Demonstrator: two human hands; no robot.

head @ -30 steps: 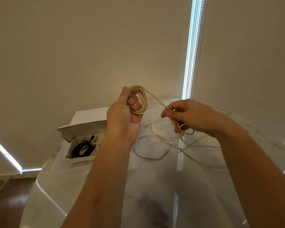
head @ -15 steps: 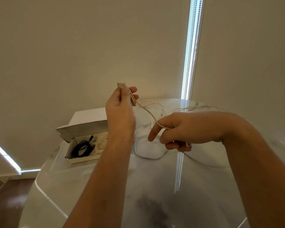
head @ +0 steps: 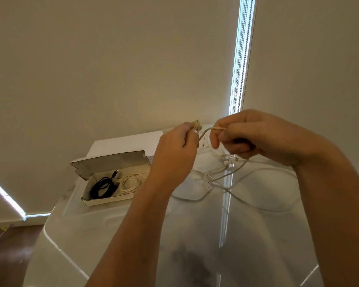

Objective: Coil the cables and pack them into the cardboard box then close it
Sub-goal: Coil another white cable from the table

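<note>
Risk: coil [head: 197,125] gripped in left hand [head: 174,156], right hand [head: 255,135] fingers pinching cable [head: 205,132]; slack on tabletop [head: 133,235] may snag, loosening wraps.

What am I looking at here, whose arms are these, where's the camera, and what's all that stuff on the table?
There is no machine here. The one picture comes from a wide-angle camera worn on a person's head, looking forward and down, so the two bare arms reaching in from the bottom are the wearer's own.

The left hand grips a bundle of cream cable loops. The right hand pinches the next stretch of the same cable, close beside the bundle.

Below them is a glossy white table. The uncoiled rest of the cable trails over it in loose curves.

To the left sits an open cardboard box with its lid raised. Inside lie a coiled black cable and a coiled cream cable, side by side.
</note>
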